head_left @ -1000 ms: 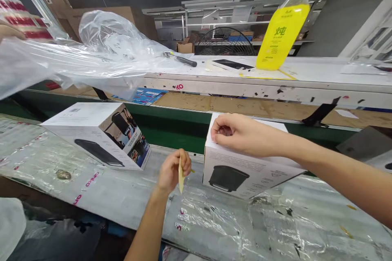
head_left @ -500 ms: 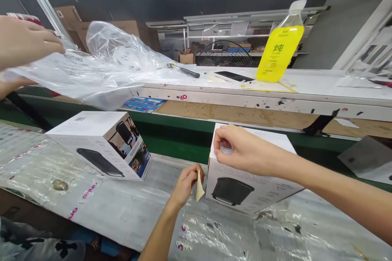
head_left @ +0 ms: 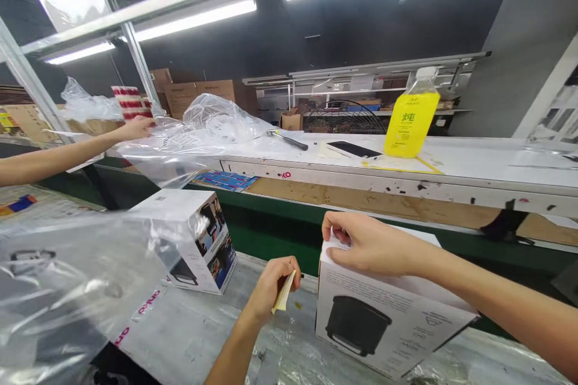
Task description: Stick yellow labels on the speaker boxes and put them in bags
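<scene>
Widest thing out here is the white shelf (head_left: 451,168), running side to side beyond both my hands, past the green strip. A clear plastic sheet (head_left: 67,289) billows well off to the left of my left hand and partly veils the second box (head_left: 194,234), which sits left of that hand with a printed side turned toward me.

Under my right hand is the white box (head_left: 388,325). It stands upright on the film-covered bench (head_left: 203,337), and the face with the black cooker picture looks toward me. Its long axis runs from the corner under my fingers off to the right, along my forearm.

A yellow bottle (head_left: 410,120) stands upright on the shelf, well beyond my right hand. Far out to the left, a co-worker's hand (head_left: 135,128) lies on a crumpled plastic bag (head_left: 203,132).

Right hand (head_left: 370,246): fingers curled and bunched together, tips pressed on the box's top at its near left corner, thumb along the edge. Whether anything sits under the fingertips, I can't tell.

Left hand (head_left: 271,286): closed up, thumb and fingers pinching a pale yellow slip (head_left: 284,292), just left of the box and clear of it. The slip tilts, its upper end pointing up and right toward the box corner.
</scene>
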Demonstrator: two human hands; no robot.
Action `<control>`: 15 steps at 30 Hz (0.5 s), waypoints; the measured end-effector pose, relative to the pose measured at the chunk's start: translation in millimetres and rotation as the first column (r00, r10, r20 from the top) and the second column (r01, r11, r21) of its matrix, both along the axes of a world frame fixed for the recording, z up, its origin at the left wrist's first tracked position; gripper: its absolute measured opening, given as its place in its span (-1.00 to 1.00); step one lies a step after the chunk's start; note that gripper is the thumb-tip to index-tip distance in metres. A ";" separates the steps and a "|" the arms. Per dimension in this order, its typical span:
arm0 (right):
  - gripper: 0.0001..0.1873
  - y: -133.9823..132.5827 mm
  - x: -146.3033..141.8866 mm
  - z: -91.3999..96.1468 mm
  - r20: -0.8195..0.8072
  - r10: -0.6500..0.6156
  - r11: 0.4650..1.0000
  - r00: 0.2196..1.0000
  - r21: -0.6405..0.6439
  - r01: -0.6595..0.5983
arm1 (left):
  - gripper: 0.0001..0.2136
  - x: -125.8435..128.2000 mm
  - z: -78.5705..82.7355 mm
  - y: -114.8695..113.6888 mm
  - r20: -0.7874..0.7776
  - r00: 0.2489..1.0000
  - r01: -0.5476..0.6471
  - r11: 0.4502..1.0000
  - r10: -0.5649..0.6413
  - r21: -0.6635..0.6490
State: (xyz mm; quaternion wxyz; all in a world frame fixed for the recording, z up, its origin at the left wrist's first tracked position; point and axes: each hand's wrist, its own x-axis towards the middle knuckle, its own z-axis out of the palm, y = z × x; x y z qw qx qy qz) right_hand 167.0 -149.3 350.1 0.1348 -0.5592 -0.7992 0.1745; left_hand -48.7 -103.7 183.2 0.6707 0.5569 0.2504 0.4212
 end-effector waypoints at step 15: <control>-0.89 24.3 -7.9 39.6 0.109 0.111 0.987 0.988 0.105 -0.122 | -0.60 -19.4 44.6 40.2 -0.014 0.945 -0.313 0.918 0.326 0.245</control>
